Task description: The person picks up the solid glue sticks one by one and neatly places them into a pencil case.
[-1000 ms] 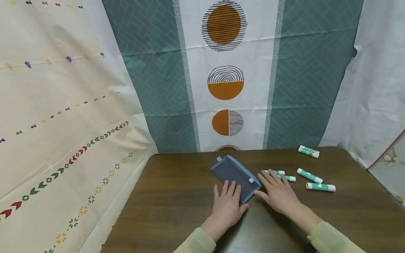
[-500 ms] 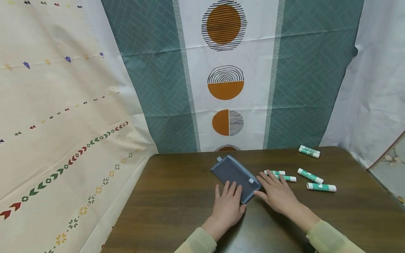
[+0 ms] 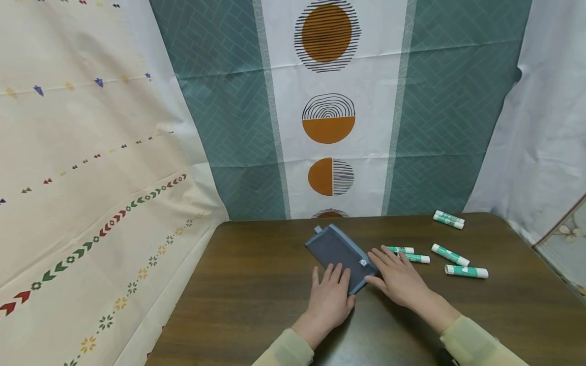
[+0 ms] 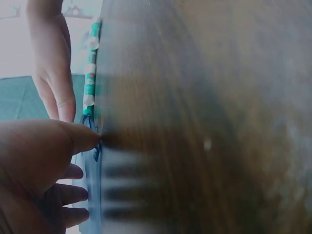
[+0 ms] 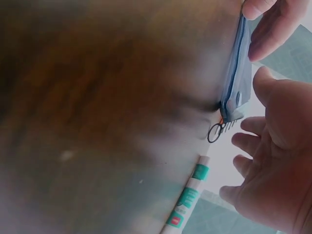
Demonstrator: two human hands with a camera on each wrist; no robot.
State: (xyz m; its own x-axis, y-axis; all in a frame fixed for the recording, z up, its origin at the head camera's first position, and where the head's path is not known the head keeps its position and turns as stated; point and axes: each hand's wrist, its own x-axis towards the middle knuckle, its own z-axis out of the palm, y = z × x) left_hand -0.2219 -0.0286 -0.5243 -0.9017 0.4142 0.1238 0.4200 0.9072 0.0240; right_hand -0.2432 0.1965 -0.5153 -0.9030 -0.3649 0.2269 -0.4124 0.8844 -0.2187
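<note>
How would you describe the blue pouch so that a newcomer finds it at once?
On the brown table, find the left hand: its fingertips lie over the near edge of the flat pouch, dark with a lighter blue border. Unlike the green-and-white tubes to its right, it is broad and four-cornered, with a small tab at its far-left corner.
</note>
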